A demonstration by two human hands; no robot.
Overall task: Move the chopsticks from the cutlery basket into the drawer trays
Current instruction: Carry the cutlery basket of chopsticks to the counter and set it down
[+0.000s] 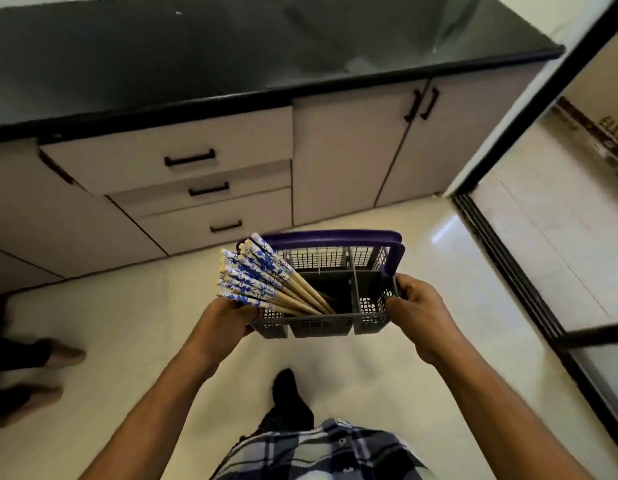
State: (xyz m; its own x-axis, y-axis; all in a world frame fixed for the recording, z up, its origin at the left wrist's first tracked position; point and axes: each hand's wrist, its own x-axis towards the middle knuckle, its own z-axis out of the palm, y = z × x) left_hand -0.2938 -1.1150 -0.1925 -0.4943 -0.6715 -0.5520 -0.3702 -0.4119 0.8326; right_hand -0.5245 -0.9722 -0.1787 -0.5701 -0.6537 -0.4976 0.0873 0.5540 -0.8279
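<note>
A grey plastic cutlery basket [321, 327] with a purple handle hangs in the air above the floor. My left hand [224, 323] grips its left end and my right hand [418, 306] grips its right end. Several wooden chopsticks [259, 278] with blue-and-white patterned tops lean out of the basket's left compartment toward the upper left. Ahead stands a stack of three white drawers; the top drawer [176, 161] is pulled out a little. No trays show inside it from this angle.
A black countertop [231, 57] runs above the drawers, with cabinet doors [370, 147] to their right. A black-framed glass door [543, 237] stands at the right. Another person's feet [27, 372] are at the left edge. My own foot [287, 386] is below the basket.
</note>
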